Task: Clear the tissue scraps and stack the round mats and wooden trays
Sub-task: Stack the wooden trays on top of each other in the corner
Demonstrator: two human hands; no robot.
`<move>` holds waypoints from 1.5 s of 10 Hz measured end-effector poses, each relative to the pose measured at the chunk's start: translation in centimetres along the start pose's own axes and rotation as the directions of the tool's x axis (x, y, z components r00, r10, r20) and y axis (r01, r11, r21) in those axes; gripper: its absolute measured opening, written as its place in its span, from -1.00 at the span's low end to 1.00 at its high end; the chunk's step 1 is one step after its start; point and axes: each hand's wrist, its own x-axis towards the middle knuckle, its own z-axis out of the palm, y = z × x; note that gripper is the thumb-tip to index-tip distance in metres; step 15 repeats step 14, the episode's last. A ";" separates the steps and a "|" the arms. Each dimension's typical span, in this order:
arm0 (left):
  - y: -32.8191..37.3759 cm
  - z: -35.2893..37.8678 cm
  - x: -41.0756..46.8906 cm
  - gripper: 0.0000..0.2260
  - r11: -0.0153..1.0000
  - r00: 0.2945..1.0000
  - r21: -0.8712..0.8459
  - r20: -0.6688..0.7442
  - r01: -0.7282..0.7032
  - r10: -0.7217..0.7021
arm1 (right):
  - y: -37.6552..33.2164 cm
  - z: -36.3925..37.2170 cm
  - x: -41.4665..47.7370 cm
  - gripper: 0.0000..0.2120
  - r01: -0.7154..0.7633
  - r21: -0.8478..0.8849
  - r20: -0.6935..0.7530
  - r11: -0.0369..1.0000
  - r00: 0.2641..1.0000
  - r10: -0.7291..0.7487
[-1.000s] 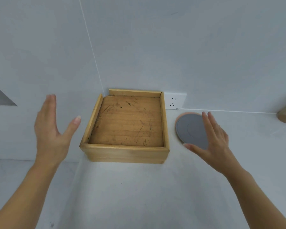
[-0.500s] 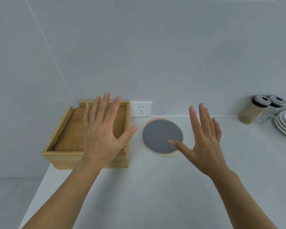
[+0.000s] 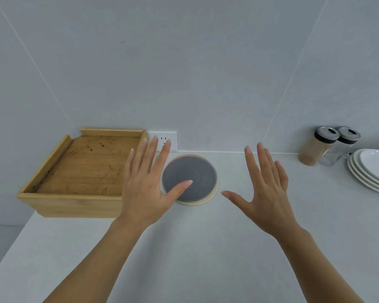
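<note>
A square wooden tray (image 3: 83,171) sits at the back left corner of the white counter, empty inside. Right of it lies a stack of round mats (image 3: 190,179): grey on top, cream and pink rims showing beneath. My left hand (image 3: 147,184) hovers flat with fingers spread, over the tray's right edge and the mats' left side, thumb above the grey mat. My right hand (image 3: 265,189) is spread open to the right of the mats, holding nothing. No tissue scraps are in view.
A wall socket (image 3: 164,139) sits behind the mats. At the back right stand two lidded glass jars (image 3: 319,147) and a stack of white plates (image 3: 372,169). The counter (image 3: 184,248) drops off at its left edge below the tray.
The view has swung right, so tray and mats shifted left in frame. My left hand came from left of the tray to over its right edge; jars and plates came into view.
</note>
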 end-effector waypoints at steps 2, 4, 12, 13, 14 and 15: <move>-0.5 5.4 -2.4 0.02 0.983 0.951 -0.042 0.263 0.180 -0.163 | 1.5 5.0 -0.5 -0.12 -0.005 0.042 0.213 0.999 0.977 -0.004; -2.4 10.0 -3.8 0.14 0.943 0.828 0.069 0.460 0.325 -0.319 | 2.4 9.8 0.1 -0.12 -0.031 0.027 0.440 0.999 0.898 0.016; -4.6 14.1 -0.2 0.06 0.963 0.865 0.042 0.430 0.267 -0.258 | 3.6 14.0 4.6 -0.36 -0.005 0.059 0.407 0.998 0.913 -0.019; -4.6 13.8 -0.2 0.07 0.957 0.840 0.090 0.462 0.277 -0.286 | 3.4 13.6 4.6 -0.29 -0.021 0.104 0.432 0.994 0.901 -0.026; -3.8 12.4 -0.6 0.05 0.953 0.833 0.120 0.464 0.277 -0.301 | 3.9 12.5 3.6 -0.41 -0.043 0.058 0.495 0.997 0.869 0.009; -3.8 12.4 -0.6 0.05 0.953 0.833 0.120 0.464 0.277 -0.301 | 3.9 12.5 3.6 -0.41 -0.043 0.058 0.495 0.997 0.869 0.009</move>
